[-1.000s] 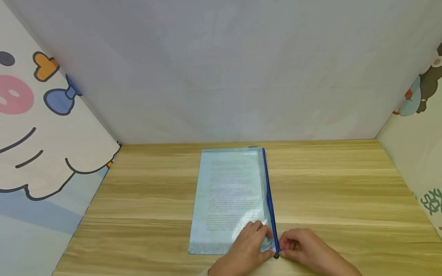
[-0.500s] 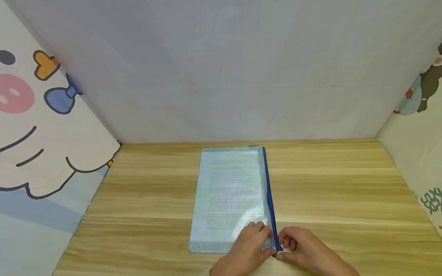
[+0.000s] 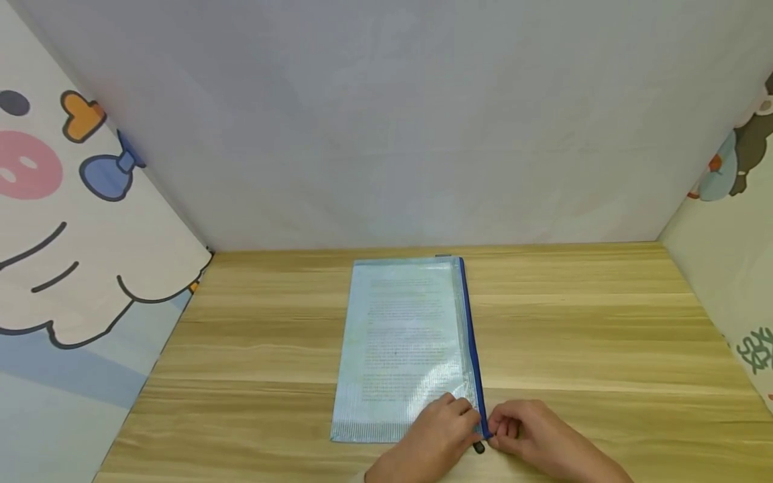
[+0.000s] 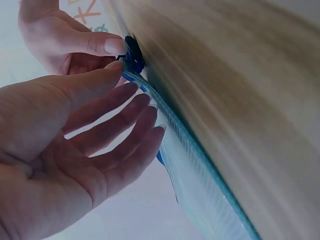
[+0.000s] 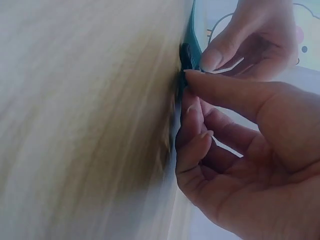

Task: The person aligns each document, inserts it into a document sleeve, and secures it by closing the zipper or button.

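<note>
A clear, ribbed zip document pouch (image 3: 386,322) with a printed sheet inside lies flat, its blue zipper (image 3: 474,355) along the right side. My left hand (image 3: 431,439) lies over the near right corner; in the left wrist view its thumb and index finger pinch that corner, the other fingers along the edge. My right hand (image 3: 531,429) pinches the blue zipper end at the same corner, thumb against fingertips. A black zipper pull (image 3: 479,447) sticks out between the two hands. The right wrist view shows both thumbs close together at the corner, with the black pull (image 5: 186,56) beside them.
The pouch rests on a wood-grain table (image 3: 272,335). A pale grey wall panel (image 3: 410,127) stands behind, with a cartoon-printed panel (image 3: 90,268) on the left and another printed panel (image 3: 725,255) on the right.
The black zipper pull has swung about at the corner and now points toward the near side. My left thumb and fingers have shifted slightly right. The pouch has stayed in place.
</note>
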Motion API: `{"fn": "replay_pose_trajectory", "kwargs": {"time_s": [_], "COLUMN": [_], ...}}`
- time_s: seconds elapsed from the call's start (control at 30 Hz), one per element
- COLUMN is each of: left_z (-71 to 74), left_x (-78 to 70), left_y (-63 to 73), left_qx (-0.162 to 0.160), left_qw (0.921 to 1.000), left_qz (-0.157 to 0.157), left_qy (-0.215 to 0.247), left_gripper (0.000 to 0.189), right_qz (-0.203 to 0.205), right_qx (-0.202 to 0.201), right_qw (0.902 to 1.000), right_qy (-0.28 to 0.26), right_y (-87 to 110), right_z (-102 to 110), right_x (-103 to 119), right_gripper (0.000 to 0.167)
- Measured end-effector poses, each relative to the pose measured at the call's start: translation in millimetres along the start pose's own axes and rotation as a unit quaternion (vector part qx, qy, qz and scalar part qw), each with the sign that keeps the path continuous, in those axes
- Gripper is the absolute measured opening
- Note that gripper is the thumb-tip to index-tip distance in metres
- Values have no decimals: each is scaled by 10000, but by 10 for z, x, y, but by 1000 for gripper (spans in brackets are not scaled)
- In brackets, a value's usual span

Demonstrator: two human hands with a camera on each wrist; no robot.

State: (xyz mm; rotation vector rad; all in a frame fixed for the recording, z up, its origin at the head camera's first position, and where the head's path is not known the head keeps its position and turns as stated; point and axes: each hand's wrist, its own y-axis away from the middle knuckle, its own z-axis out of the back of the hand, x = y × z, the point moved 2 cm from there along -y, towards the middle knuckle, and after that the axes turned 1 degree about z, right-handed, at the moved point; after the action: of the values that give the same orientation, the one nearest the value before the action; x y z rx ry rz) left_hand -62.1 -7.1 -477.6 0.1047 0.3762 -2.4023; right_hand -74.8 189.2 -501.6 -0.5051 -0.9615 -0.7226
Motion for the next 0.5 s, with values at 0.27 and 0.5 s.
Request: {"fn": "replay_pose_trajectory", "kwargs": {"time_s": [0.27,0.5], "left_z": [42,86], "left_x": [-12,-14], "left_y": [19,32], "left_qx": [142,-473], "left_qw": [9995,9987], "left_qz": [-67,180], "left_qy": [-260,11], "left_gripper": [14,16], "right_qz": [171,97], "right_qx": [-47,-220], "right_qw": [9990,9984], "right_qy": [-416,-513], "right_y": [21,-26], "right_z": [27,49], "right_x": [57,125], "right_gripper": [8,8]}}
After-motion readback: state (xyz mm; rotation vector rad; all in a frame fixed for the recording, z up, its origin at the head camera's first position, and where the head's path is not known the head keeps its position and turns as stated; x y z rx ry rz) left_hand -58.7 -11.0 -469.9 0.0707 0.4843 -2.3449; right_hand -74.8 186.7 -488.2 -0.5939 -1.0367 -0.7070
